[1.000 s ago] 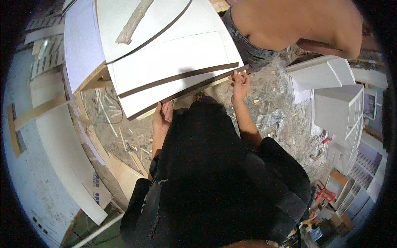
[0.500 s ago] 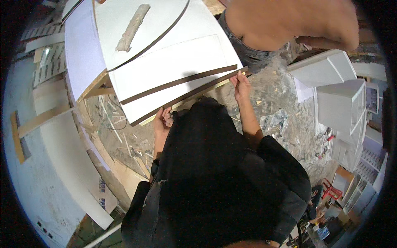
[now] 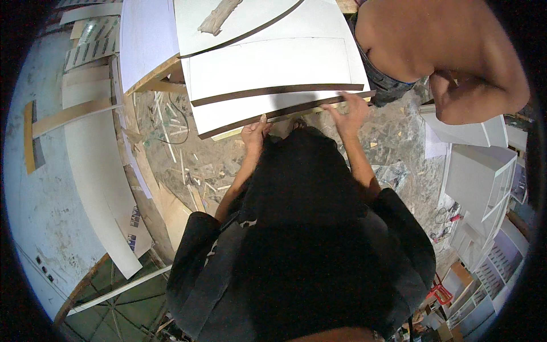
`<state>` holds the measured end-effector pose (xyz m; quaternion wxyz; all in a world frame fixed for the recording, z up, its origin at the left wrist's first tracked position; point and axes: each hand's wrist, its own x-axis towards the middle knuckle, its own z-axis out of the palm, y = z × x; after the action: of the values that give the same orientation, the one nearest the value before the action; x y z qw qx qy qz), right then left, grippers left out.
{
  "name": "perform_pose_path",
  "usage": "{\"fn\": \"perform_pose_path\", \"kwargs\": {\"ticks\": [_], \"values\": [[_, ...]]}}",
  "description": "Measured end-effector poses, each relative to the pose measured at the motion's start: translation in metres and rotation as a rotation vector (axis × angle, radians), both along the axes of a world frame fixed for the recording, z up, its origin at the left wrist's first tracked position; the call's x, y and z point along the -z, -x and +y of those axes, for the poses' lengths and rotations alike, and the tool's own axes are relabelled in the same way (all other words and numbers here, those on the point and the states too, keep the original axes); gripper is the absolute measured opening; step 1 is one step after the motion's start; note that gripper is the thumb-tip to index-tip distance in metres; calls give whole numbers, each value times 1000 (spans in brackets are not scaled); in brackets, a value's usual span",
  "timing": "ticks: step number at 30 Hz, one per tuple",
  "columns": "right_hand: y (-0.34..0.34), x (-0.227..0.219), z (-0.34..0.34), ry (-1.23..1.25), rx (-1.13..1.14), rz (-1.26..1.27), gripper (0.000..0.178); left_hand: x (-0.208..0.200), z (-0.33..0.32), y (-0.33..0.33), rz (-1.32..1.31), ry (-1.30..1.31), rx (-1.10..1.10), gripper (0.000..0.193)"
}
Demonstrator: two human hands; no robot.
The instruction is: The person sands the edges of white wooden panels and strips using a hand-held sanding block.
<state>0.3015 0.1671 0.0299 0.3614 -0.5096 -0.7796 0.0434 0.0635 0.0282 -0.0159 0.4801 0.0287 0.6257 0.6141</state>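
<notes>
A dark brown strip lies along the near edge of a white board. My left hand is closed at this edge, pinching the strip left of its middle. Near the strip's right end is my right hand, thumb and fingers apart, reaching over the strip; whether it presses on it I cannot tell. A second brown strip lies across the board just behind the first. Farther back, a long dark strip bows across the white surface, below a cream-coloured, crumpled roll.
A bare-backed co-worker stands close at the right end of the board. White cabinets line the right side. Wood scraps litter the floor. At left, a long white panel rests on a blue surface.
The view has shifted, so the board appears farther right and higher. My right hand's fingers have spread from their pinch at the strip's end. My left hand remains at the near edge.
</notes>
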Motion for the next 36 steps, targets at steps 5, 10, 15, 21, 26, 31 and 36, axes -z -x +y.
{"fn": "perform_pose_path", "kwargs": {"ticks": [5,10,15,21,26,31,36], "values": [[57,19,1,124,-495,-202,39,11,1,3,164,-7,61,33],[61,24,11,28,-631,-338,31,17,0,1,151,-109,13,39],[45,9,12,-71,-619,-385,32,22,-3,3,184,-37,33,42],[-4,1,30,0,-307,-243,57,3,1,0,265,183,108,38],[-41,16,29,155,224,110,65,-45,11,8,-122,277,23,45],[-42,41,13,724,410,1038,43,-37,11,23,-587,165,-102,44],[-14,23,23,804,558,1345,34,-28,14,24,-493,223,-82,29]]}}
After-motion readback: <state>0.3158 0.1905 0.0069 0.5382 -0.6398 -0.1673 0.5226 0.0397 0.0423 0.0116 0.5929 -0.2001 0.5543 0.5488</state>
